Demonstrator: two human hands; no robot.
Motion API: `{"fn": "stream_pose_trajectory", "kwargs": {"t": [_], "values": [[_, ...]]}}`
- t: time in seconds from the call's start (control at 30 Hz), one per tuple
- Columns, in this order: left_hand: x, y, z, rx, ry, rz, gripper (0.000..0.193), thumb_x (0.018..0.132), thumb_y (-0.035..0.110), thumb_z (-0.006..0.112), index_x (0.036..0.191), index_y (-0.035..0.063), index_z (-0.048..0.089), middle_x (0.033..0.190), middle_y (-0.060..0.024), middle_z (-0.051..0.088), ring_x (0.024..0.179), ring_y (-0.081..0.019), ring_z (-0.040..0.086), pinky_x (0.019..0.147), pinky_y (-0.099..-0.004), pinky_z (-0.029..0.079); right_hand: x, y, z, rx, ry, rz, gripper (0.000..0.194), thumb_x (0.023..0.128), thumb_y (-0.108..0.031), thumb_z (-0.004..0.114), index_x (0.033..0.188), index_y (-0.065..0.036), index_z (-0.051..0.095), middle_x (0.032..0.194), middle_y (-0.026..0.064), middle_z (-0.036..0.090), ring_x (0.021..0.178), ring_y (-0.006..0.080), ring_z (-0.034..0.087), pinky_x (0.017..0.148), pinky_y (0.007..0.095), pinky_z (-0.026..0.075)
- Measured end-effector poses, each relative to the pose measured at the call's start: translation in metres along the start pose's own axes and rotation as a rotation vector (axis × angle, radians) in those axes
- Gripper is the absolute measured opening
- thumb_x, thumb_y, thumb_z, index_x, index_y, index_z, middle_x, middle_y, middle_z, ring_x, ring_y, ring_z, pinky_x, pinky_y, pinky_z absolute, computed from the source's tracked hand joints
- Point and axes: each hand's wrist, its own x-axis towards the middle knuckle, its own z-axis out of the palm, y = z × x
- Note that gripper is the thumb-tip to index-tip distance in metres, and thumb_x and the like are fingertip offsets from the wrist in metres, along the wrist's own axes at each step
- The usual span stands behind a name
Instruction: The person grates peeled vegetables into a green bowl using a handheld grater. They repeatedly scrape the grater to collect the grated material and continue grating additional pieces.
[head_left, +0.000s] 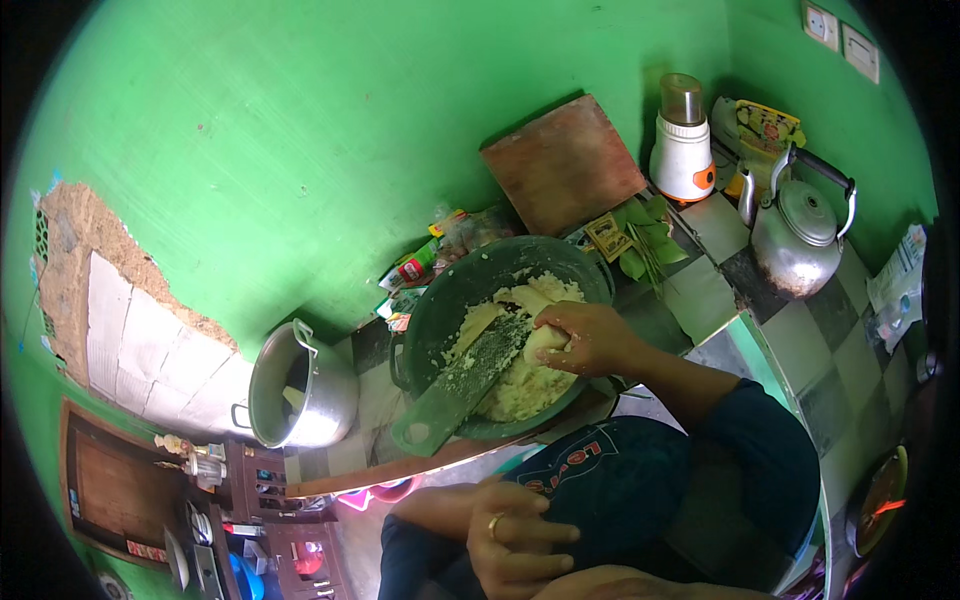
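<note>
My right hand grips a peeled white root piece against the grating face of a green-handled grater. The grater lies slanted across a large dark green basin, its handle sticking out over the near rim. Shredded white pulp and longer peeled pieces lie in the basin, and crumbs cling to the grater. Lower down, in front of the dark shirt, my left hand wears a ring; its fingers are spread and it holds nothing. It does not touch the basin or grater.
An aluminium pot stands left of the basin. Behind it are packets, a wooden board against the wall and green leaves. A blender and metal kettle stand on the tiled counter at right.
</note>
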Motion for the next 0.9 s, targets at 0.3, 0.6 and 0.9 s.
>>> {"fn": "stream_pose_trajectory", "kwargs": {"t": [0.3, 0.6, 0.9], "values": [[0.007, -0.016, -0.003, 0.161, -0.1, 0.124, 0.005, 0.075, 0.011, 0.054, 0.075, 0.0133, 0.058, 0.076, -0.001, 0.059, 0.07, -0.0169, 0.06, 0.076, -0.0468, 0.036, 0.003, 0.0, -0.004, -0.009, 0.006, 0.015, 0.043, 0.072, -0.038, 0.066, 0.104, -0.01, 0.057, 0.095, 0.0126, 0.061, 0.086, 0.0305, 0.06, 0.074, 0.0386, 0.047], [0.003, -0.053, -0.014, 0.256, -0.22, -0.04, 0.003, 0.074, 0.015, 0.055, 0.072, 0.0119, 0.055, 0.071, -0.0009, 0.058, 0.064, -0.015, 0.056, 0.074, -0.0447, 0.04, 0.008, -0.001, -0.005, -0.074, -0.037, 0.06, 0.043, 0.072, -0.035, 0.066, 0.104, -0.008, 0.057, 0.094, 0.013, 0.061, 0.085, 0.0307, 0.06, 0.073, 0.0385, 0.047], [-0.019, -0.035, -0.008, -0.092, -0.424, -0.048, 0.006, 0.077, 0.016, 0.055, 0.075, 0.0117, 0.057, 0.1, -0.0046, 0.062, 0.068, -0.0141, 0.052, 0.071, -0.0328, 0.045, 0.006, 0.013, 0.001, -0.048, 0.152, -0.076, 0.038, 0.069, -0.023, 0.071, 0.1, -0.005, 0.057, 0.093, 0.0125, 0.061, 0.08, 0.0267, 0.06, 0.071, 0.0328, 0.048]]}}
